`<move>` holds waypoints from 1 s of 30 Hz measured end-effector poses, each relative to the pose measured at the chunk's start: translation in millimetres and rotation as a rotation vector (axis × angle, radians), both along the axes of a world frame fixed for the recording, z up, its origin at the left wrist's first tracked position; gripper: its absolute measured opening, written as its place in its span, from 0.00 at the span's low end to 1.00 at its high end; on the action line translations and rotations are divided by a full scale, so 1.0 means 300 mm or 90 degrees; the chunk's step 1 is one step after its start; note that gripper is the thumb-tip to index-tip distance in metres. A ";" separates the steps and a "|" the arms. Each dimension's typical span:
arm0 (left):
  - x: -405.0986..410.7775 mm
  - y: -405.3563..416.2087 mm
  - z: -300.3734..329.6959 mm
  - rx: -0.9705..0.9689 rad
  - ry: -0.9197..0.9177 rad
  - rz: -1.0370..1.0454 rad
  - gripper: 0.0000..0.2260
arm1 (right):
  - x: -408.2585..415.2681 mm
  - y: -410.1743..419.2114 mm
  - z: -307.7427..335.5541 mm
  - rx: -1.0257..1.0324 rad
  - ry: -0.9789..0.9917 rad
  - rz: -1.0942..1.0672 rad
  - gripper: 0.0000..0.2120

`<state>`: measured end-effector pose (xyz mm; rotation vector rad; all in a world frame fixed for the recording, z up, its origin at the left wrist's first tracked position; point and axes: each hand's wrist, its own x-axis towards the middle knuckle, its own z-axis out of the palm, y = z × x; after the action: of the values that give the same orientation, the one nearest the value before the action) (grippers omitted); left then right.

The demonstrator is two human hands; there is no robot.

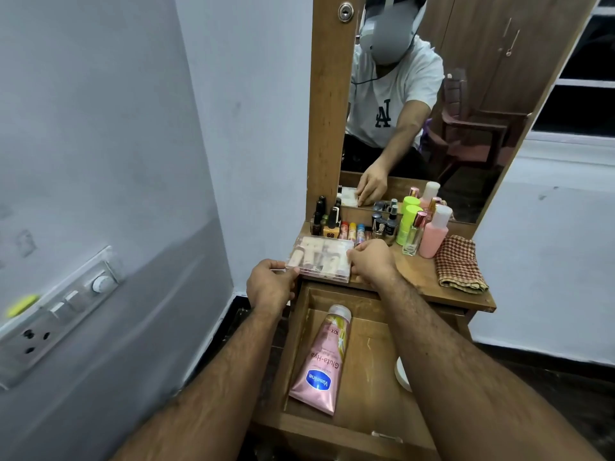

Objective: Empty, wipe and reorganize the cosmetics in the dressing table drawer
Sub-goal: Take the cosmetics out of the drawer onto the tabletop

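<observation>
A clear plastic box point(320, 257) of cosmetics lies at the front left of the dressing table top point(419, 274). My left hand point(271, 286) grips its left end and my right hand point(371, 261) grips its right end. Below them the wooden drawer point(369, 384) stands pulled out. In it lies a pink lotion tube point(321, 359), cap toward the table. A white round thing point(402, 374) shows partly behind my right forearm.
Nail polish bottles point(324, 216), lip balms point(354, 231), small jars point(382, 226), a green bottle point(407, 222), a glass perfume bottle point(412, 237) and a pink bottle point(434, 236) stand along the mirror point(466, 94). A checked cloth point(459, 266) lies at the right. A switchboard point(60, 311) is on the left wall.
</observation>
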<state>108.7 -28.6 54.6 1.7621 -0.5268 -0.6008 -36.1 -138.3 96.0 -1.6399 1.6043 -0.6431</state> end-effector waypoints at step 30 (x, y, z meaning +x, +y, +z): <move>-0.461 0.134 -0.015 -0.002 -0.180 -0.251 0.07 | -0.457 0.290 -0.104 -0.193 0.007 0.007 0.05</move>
<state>-29.7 11.7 50.0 1.7617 -1.0873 -0.6211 -173.2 -51.4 64.8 -1.8692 1.5624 -0.9087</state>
